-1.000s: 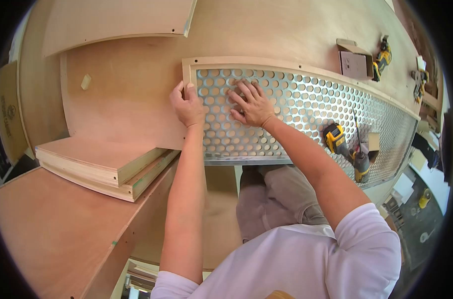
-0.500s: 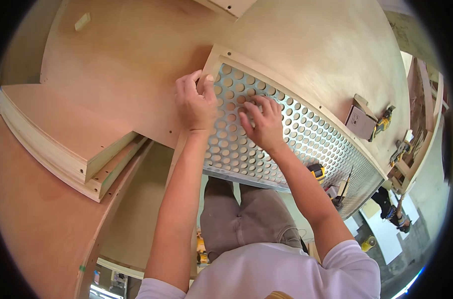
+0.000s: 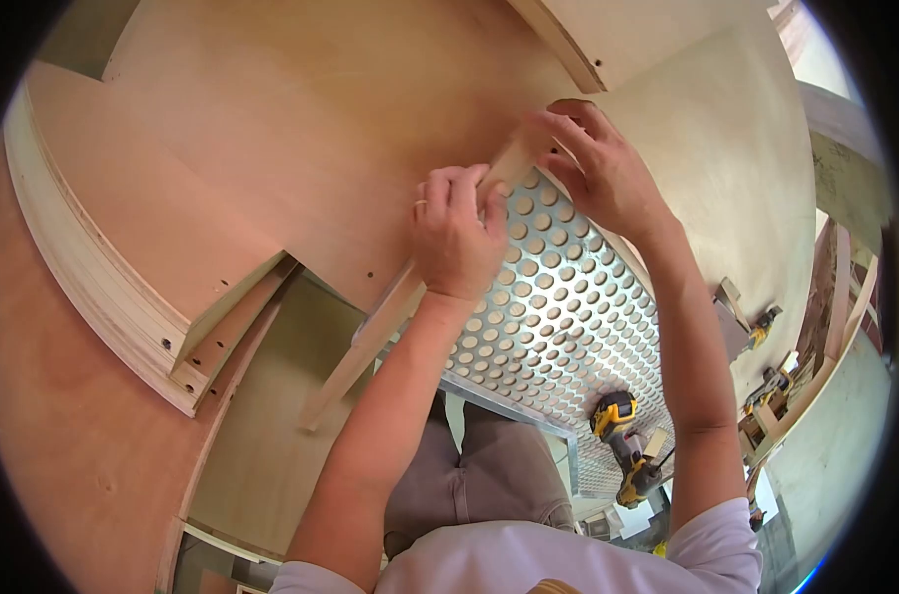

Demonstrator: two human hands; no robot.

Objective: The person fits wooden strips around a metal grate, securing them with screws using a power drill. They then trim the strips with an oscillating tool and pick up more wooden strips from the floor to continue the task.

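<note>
A light wooden strip runs diagonally along the near-left end of a perforated metal sheet. My left hand is wrapped over the strip, fingers on its far side and thumb on the side towards the sheet. At the strip's upper end, my right hand curls its fingers and thumb about the wood by the sheet's corner. That end is slightly smeared, so the exact contact is hard to see. Round holes cover the sheet, and the strip beside it casts a shadow on the wooden panel.
A yellow and black cordless power tool lies on the sheet near my right forearm. Stacked curved wooden pieces stand at left. Another wooden frame piece lies at the top. More tools sit at the right.
My view has turned, shifting the sheet right. My right hand has gone from hovering over the sheet to the strip's upper end. My left hand stays on the strip, whose lower end now juts out.
</note>
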